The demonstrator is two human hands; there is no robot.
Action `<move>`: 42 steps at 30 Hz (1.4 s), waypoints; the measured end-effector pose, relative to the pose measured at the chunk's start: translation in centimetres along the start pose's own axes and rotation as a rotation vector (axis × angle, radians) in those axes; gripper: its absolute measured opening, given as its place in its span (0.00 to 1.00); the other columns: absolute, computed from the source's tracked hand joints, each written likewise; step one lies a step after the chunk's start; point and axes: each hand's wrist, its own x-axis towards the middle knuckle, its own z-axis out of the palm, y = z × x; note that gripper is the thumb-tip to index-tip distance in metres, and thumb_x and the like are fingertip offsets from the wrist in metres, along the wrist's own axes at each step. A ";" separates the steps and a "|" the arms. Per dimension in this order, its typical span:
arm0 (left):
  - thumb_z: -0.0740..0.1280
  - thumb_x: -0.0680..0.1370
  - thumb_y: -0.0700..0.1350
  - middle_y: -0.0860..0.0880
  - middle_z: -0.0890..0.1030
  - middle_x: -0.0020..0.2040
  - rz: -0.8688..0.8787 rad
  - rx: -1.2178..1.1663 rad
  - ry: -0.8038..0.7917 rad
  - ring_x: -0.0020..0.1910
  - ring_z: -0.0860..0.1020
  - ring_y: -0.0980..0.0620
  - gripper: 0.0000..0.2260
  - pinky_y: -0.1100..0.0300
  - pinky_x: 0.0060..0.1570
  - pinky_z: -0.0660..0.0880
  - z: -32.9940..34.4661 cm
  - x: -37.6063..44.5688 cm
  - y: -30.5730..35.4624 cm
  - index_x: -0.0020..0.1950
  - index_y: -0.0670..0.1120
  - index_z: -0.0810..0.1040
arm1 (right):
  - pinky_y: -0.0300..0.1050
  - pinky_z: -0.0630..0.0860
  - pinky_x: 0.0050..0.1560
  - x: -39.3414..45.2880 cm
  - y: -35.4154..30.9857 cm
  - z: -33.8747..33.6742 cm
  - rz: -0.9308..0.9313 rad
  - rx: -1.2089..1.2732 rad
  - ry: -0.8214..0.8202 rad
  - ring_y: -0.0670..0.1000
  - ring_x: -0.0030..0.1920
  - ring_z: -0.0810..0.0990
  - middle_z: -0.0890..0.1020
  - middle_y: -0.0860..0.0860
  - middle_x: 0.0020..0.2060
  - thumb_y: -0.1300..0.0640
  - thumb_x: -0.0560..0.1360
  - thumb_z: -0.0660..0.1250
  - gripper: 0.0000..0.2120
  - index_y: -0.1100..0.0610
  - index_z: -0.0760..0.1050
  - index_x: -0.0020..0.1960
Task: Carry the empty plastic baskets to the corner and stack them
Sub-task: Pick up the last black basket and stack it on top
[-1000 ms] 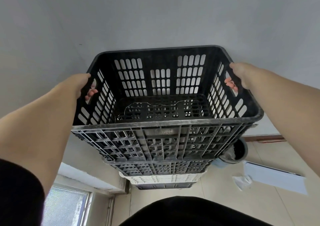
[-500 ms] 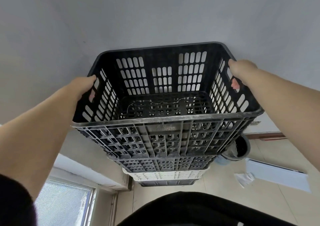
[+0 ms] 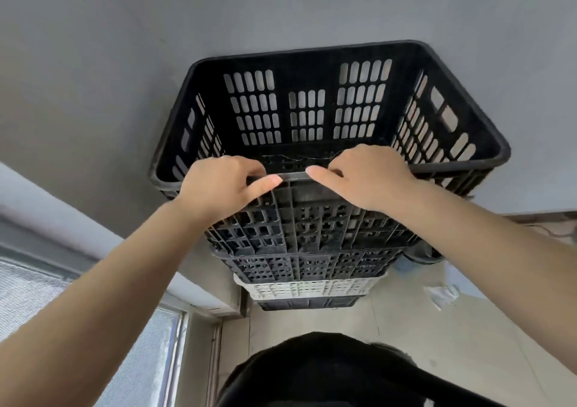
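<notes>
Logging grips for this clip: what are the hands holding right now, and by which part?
Both the left hand and right hand grip the top black basket by its near rim, fingers curled over the edge.

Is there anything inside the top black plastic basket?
No, the top black plastic basket is empty; only its slotted walls and floor show, while the left hand and right hand grip its near rim.
</notes>
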 end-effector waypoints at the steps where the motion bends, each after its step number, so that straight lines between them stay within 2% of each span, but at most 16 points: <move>1: 0.40 0.69 0.71 0.55 0.76 0.33 0.024 0.012 0.001 0.34 0.74 0.53 0.38 0.61 0.30 0.66 0.1 0.2 -0.1 0.55 0.52 0.80 | 0.41 0.61 0.28 0.1 0.1 0.0 -0.005 -0.031 0.029 0.52 0.30 0.74 0.70 0.49 0.25 0.33 0.76 0.40 0.33 0.55 0.66 0.30; 7: 0.41 0.69 0.70 0.53 0.71 0.29 0.077 0.079 0.020 0.33 0.75 0.49 0.39 0.61 0.28 0.63 0.5 1.0 -1.1 0.52 0.46 0.81 | 0.40 0.59 0.28 0.6 -0.2 0.9 -0.018 -0.039 0.144 0.49 0.25 0.67 0.66 0.49 0.23 0.34 0.78 0.43 0.31 0.56 0.63 0.28; 11: 0.45 0.73 0.70 0.51 0.73 0.30 0.051 0.083 0.006 0.35 0.76 0.49 0.35 0.61 0.28 0.63 0.9 1.0 -1.3 0.51 0.46 0.81 | 0.40 0.55 0.28 0.5 -0.5 1.2 -0.029 -0.049 0.180 0.51 0.25 0.66 0.65 0.50 0.23 0.33 0.76 0.42 0.32 0.56 0.62 0.28; 14: 0.48 0.76 0.68 0.49 0.74 0.30 0.014 0.062 -0.011 0.35 0.76 0.48 0.33 0.61 0.29 0.63 0.9 0.7 -1.1 0.50 0.44 0.81 | 0.40 0.56 0.28 0.2 -0.3 1.3 -0.064 -0.050 0.176 0.51 0.25 0.67 0.67 0.50 0.23 0.32 0.74 0.42 0.32 0.56 0.63 0.28; 18: 0.51 0.77 0.66 0.49 0.70 0.27 0.022 0.028 0.005 0.29 0.71 0.50 0.31 0.60 0.28 0.63 0.9 0.0 -0.8 0.40 0.40 0.77 | 0.40 0.59 0.28 -0.2 0.0 1.4 -0.097 -0.047 0.162 0.51 0.27 0.68 0.68 0.50 0.24 0.32 0.76 0.46 0.31 0.56 0.64 0.28; 20: 0.52 0.77 0.65 0.46 0.73 0.29 0.013 -0.007 0.002 0.30 0.73 0.47 0.30 0.58 0.28 0.65 0.4 -0.4 -0.9 0.36 0.40 0.74 | 0.40 0.59 0.29 -0.4 -0.2 1.3 -0.094 -0.050 0.168 0.51 0.28 0.69 0.69 0.50 0.24 0.32 0.76 0.45 0.32 0.56 0.64 0.28; 22: 0.54 0.78 0.65 0.42 0.78 0.33 -0.011 -0.059 -0.013 0.32 0.75 0.45 0.31 0.54 0.32 0.70 -0.1 -0.7 -1.2 0.37 0.38 0.76 | 0.40 0.58 0.29 -0.4 -0.4 1.2 -0.094 -0.055 0.179 0.52 0.28 0.69 0.69 0.50 0.25 0.29 0.72 0.40 0.34 0.56 0.63 0.28; 25: 0.52 0.79 0.64 0.46 0.71 0.29 -0.040 -0.008 -0.017 0.29 0.70 0.48 0.28 0.57 0.29 0.65 -0.2 -1.2 -0.8 0.35 0.41 0.70 | 0.40 0.57 0.29 -0.4 -0.5 1.3 -0.092 -0.044 0.183 0.51 0.29 0.68 0.69 0.50 0.26 0.27 0.64 0.33 0.36 0.56 0.63 0.28; 27: 0.51 0.80 0.63 0.50 0.67 0.27 -0.083 0.051 0.022 0.28 0.68 0.50 0.26 0.60 0.27 0.60 0.0 -1.6 -0.2 0.33 0.44 0.67 | 0.40 0.57 0.29 -0.3 -0.5 1.6 -0.080 -0.041 0.183 0.53 0.31 0.70 0.70 0.50 0.27 0.28 0.69 0.37 0.35 0.56 0.65 0.30; 28: 0.51 0.80 0.63 0.50 0.68 0.28 -0.104 0.059 0.048 0.30 0.70 0.49 0.26 0.60 0.27 0.60 0.2 -1.8 0.1 0.35 0.44 0.70 | 0.41 0.57 0.30 -0.4 -0.4 1.6 -0.065 -0.039 0.192 0.53 0.32 0.71 0.70 0.50 0.28 0.30 0.73 0.40 0.33 0.56 0.66 0.31; 30: 0.53 0.80 0.62 0.50 0.75 0.33 -0.115 0.027 0.133 0.37 0.77 0.47 0.23 0.60 0.30 0.65 0.8 -2.5 0.8 0.47 0.45 0.77 | 0.42 0.60 0.32 -1.2 0.1 1.9 -0.015 -0.014 0.262 0.54 0.34 0.73 0.73 0.50 0.30 0.34 0.78 0.48 0.29 0.57 0.71 0.37; 32: 0.57 0.80 0.60 0.48 0.82 0.44 -0.069 -0.013 0.261 0.46 0.80 0.46 0.21 0.57 0.40 0.70 1.7 -2.9 1.8 0.56 0.45 0.79 | 0.44 0.64 0.36 -2.6 1.2 2.7 0.011 0.012 0.413 0.55 0.37 0.75 0.78 0.51 0.34 0.38 0.80 0.52 0.25 0.57 0.75 0.43; 34: 0.57 0.80 0.58 0.48 0.84 0.48 -0.075 -0.031 0.342 0.50 0.80 0.45 0.20 0.54 0.48 0.70 2.6 -2.5 2.7 0.57 0.46 0.80 | 0.48 0.67 0.40 -3.8 2.7 3.6 0.009 -0.023 0.529 0.58 0.39 0.78 0.81 0.54 0.37 0.42 0.79 0.51 0.25 0.60 0.78 0.45; 37: 0.58 0.81 0.57 0.48 0.84 0.47 -0.126 -0.034 0.397 0.49 0.79 0.44 0.19 0.52 0.50 0.66 3.6 -1.9 3.2 0.55 0.45 0.81 | 0.50 0.69 0.40 -4.0 4.3 4.5 -0.010 -0.059 0.562 0.60 0.37 0.80 0.81 0.57 0.34 0.46 0.78 0.49 0.25 0.62 0.77 0.41; 42: 0.58 0.80 0.58 0.47 0.83 0.44 -0.180 -0.080 0.380 0.48 0.77 0.44 0.20 0.53 0.51 0.65 3.6 -1.6 3.3 0.52 0.44 0.81 | 0.42 0.58 0.32 -3.4 4.8 4.2 -0.052 -0.086 0.587 0.58 0.28 0.77 0.77 0.55 0.27 0.48 0.78 0.51 0.24 0.62 0.75 0.36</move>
